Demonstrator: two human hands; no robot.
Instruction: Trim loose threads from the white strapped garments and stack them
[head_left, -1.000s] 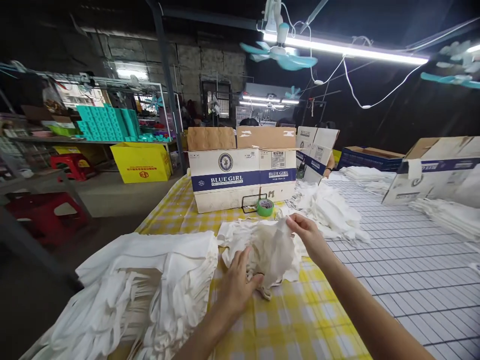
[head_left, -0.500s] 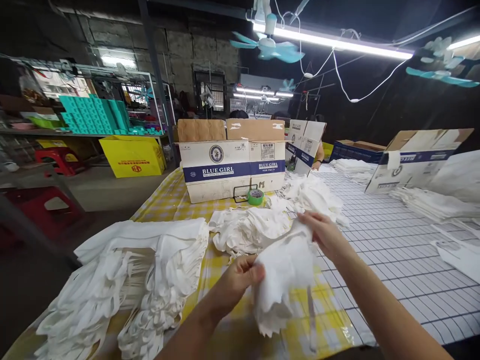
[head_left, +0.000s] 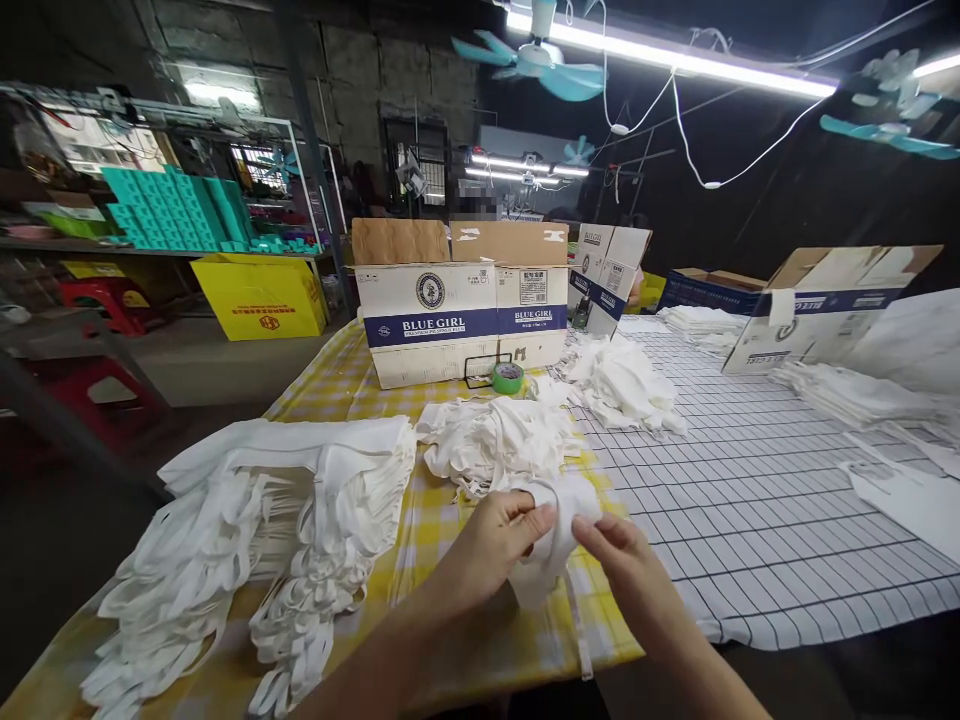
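Note:
A white cloth piece (head_left: 551,560) with a thin strap hanging from it is held above the yellow checked cloth. My left hand (head_left: 499,540) pinches its left side between thumb and fingers. At its right edge, the fingertips of my right hand (head_left: 622,565) are closed on the same piece. Just beyond my hands lies a crumpled heap of white cloth pieces (head_left: 495,440). To the left, a thick stack of white pieces (head_left: 330,450) has many straps and loops trailing toward me.
A Blue Girl carton (head_left: 461,310) stands behind the heap, with green tape (head_left: 508,377) before it. Another white heap (head_left: 619,385) lies further right. More cartons (head_left: 817,315) and folded white stacks (head_left: 847,390) occupy the right side. A yellow box (head_left: 259,300) is off the table's far left.
My right hand has come down and closer to my left hand, bringing the cloth piece lower and more bunched. The left hand has shifted slightly. The camera view has tilted a little downward.

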